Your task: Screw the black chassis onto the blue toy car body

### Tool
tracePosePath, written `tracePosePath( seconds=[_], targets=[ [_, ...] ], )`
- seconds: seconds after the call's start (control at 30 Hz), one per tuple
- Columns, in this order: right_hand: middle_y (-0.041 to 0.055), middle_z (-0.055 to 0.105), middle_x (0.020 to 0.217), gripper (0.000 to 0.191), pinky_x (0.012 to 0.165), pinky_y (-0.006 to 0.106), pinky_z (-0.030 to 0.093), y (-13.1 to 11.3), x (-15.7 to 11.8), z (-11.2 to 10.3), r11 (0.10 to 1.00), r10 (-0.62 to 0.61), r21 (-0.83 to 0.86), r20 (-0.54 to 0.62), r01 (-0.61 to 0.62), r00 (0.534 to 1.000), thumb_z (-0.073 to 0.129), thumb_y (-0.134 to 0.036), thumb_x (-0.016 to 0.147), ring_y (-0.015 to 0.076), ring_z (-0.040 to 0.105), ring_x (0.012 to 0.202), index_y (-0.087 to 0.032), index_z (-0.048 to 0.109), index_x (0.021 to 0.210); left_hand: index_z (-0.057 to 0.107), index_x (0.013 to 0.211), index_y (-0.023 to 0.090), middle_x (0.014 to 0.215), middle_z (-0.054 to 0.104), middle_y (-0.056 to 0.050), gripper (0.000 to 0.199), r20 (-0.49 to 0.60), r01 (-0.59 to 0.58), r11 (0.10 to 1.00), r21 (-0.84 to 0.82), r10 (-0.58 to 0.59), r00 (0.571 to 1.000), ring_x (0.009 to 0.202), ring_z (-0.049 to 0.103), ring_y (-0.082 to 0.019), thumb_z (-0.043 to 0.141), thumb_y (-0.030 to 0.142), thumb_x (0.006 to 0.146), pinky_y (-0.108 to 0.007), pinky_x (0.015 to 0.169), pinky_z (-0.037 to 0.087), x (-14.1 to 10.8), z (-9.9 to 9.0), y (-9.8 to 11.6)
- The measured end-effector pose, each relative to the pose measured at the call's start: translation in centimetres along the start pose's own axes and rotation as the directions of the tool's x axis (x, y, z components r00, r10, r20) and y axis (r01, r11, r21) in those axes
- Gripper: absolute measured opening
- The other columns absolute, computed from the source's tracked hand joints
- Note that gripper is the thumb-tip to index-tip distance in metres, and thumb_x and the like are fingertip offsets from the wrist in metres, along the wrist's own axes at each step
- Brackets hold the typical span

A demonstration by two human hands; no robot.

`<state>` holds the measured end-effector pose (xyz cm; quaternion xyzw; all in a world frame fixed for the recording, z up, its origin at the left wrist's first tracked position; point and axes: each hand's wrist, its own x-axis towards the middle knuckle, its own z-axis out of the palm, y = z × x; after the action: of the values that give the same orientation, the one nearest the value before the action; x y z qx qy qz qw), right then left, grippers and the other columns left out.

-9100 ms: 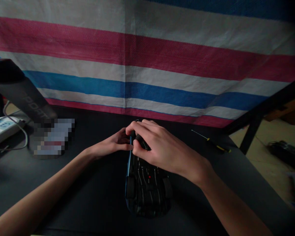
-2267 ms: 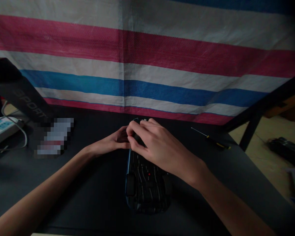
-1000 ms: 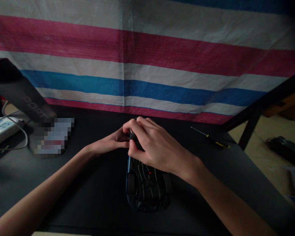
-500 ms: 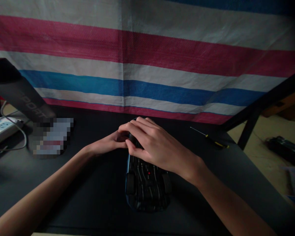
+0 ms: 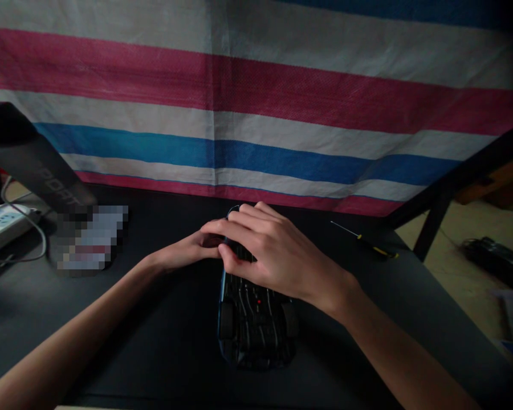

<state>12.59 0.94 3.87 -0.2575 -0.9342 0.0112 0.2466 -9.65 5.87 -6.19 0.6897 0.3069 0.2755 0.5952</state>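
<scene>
Black-bellied toy car [image 5: 260, 333] under a curved right hand [image 5: 271, 245], its thumb and forefinger parted over the far end; left hand [image 5: 192, 246] half-curled at that end's left side, and whether either grips anything I cannot tell. Car lies wheels-up on the dark table [image 5: 154, 341], both near wheels [image 5: 227, 320] in place; the far end is hidden by fingers, so what is done or left there stays unread. Screwdriver [image 5: 362, 238] lies well apart to the right, in neither hand.
</scene>
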Motion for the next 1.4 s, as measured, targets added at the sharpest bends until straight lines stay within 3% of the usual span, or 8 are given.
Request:
tracePosePath(
  seconds=[0.13,0.3,0.5,0.77,0.97,1.07,1.23,1.4],
  targets=[
    [0.0029,0.073,0.097,0.024,0.094,0.036,0.041,0.0,0.0,-0.2,1.000,0.008,-0.001,-0.012,-0.008,1.000,0.051,-0.031,0.108,0.0188,0.064,0.093,-0.018,0.069,0.117,0.059,0.130,0.022,0.128,0.066,-0.007,0.051,-0.067,-0.033,0.999,0.001,0.033,0.997,0.129,0.057,-0.033,0.077,0.033,0.083,-0.042,0.106,0.048,-0.1,0.1,0.2],
    [0.0067,0.073,0.113,0.028,0.099,0.038,0.040,-0.2,0.1,-0.5,0.999,0.005,-0.042,0.009,-0.005,1.000,0.053,-0.017,0.102,0.0226,0.061,0.109,-0.015,0.064,0.127,0.061,0.126,0.018,0.115,0.071,-0.008,0.046,-0.039,-0.006,0.999,-0.033,0.004,0.999,0.115,0.063,-0.032,0.076,0.028,0.085,-0.042,0.099,0.052,0.0,0.2,0.2],
    [0.0051,0.074,0.102,0.029,0.096,0.038,0.042,-0.3,0.0,-0.2,0.997,0.040,-0.065,-0.015,-0.041,0.999,0.047,-0.032,0.109,0.0201,0.065,0.096,-0.016,0.067,0.123,0.062,0.126,0.021,0.122,0.069,-0.007,0.044,-0.072,-0.031,0.999,0.005,0.032,0.997,0.120,0.061,-0.031,0.076,0.032,0.086,-0.042,0.103,0.050,-0.1,0.1,-0.1],
    [0.0121,0.068,0.124,0.033,0.105,0.043,0.044,-0.5,0.0,-0.3,0.999,0.027,-0.048,0.005,-0.026,1.000,0.054,-0.017,0.099,0.0255,0.060,0.113,-0.010,0.059,0.131,0.056,0.130,0.018,0.123,0.069,-0.010,0.053,-0.029,0.024,0.999,-0.021,-0.025,0.999,0.122,0.061,-0.034,0.077,0.035,0.084,-0.045,0.103,0.051,0.2,0.4,0.2],
    [0.0093,0.074,0.106,0.027,0.094,0.041,0.046,-0.7,0.1,0.7,0.991,0.067,-0.115,-0.055,-0.073,0.996,0.048,-0.034,0.108,0.0233,0.066,0.096,-0.016,0.064,0.119,0.053,0.139,0.021,0.137,0.063,-0.010,0.060,-0.062,-0.030,0.999,0.031,0.032,0.998,0.131,0.056,-0.035,0.075,0.034,0.085,-0.045,0.107,0.048,0.0,0.2,0.2],
    [0.0076,0.074,0.097,0.022,0.088,0.038,0.046,-0.8,0.3,1.1,0.990,0.084,-0.108,-0.072,-0.092,0.994,0.045,-0.027,0.109,0.0204,0.065,0.088,-0.015,0.064,0.111,0.054,0.138,0.021,0.136,0.065,-0.010,0.058,-0.053,-0.020,1.000,0.016,0.020,0.998,0.131,0.056,-0.034,0.074,0.037,0.087,-0.044,0.108,0.048,-0.1,0.3,0.5],
    [0.0091,0.069,0.117,0.017,0.100,0.041,0.047,0.1,0.0,0.1,0.999,-0.034,-0.021,-0.015,0.033,0.999,0.053,-0.020,0.105,0.0221,0.061,0.109,-0.015,0.057,0.120,0.049,0.143,0.020,0.142,0.061,-0.013,0.066,-0.010,0.001,0.999,-0.047,-0.002,1.000,0.136,0.053,-0.036,0.076,0.040,0.086,-0.045,0.109,0.047,0.2,0.4,0.6],
    [0.0083,0.066,0.108,0.019,0.099,0.041,0.050,1.2,-0.8,-1.0,0.991,-0.122,-0.057,0.030,0.124,0.992,0.049,-0.007,0.098,0.0220,0.059,0.105,-0.015,0.061,0.111,0.043,0.149,0.022,0.140,0.063,-0.013,0.075,-0.035,0.082,0.994,-0.079,-0.085,0.996,0.136,0.053,-0.035,0.079,0.038,0.085,-0.049,0.112,0.043,0.2,0.4,0.6]
  ],
)
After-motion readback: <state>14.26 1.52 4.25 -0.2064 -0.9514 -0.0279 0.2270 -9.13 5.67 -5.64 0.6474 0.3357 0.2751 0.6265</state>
